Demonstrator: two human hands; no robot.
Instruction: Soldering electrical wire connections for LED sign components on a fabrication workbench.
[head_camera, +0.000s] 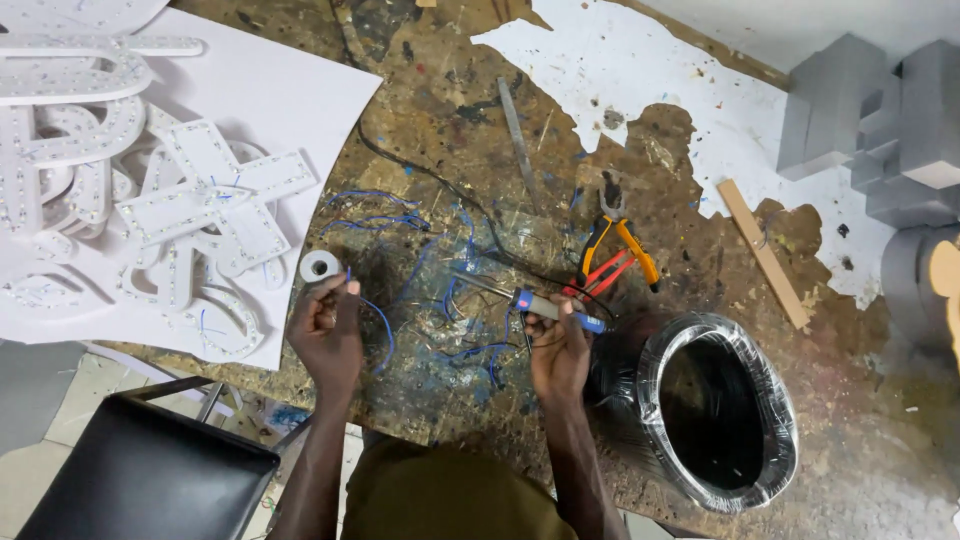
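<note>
The left hand (326, 325) is curled into a loose fist over the near edge of the bench (440, 130), its fingers pinched together on a thin blue wire (380, 325) that loops down and to the right from the knuckles. Just above that hand, touching or nearly touching its fingertips, sits a small white roll of tape (319, 266); whether the fingers also hold the roll cannot be told. Further out to the left of this hand lies a heap of white sign letters studded with small LED dots (160, 200), resting on a white sheet (290, 90).

The right hand (558, 352) is closed around a soldering iron (555, 309) with a blue and grey handle, held low and pointing left toward the space between the two hands. There, on the paint-spattered bench top, loose blue wire offcuts (450, 300) lie tangled. Just above the right hand rest orange-handled pliers (622, 245), with a red-handled tool (600, 272) beside them. A thin metal strip (516, 130) lies further out, beyond both hands. To the right of the right hand, close by, stands a large coil of black cable wrapped in clear film (720, 415). A wooden stick (765, 252) lies well off to the right. Below the left hand, off the bench, is a black chair seat (140, 480).
</note>
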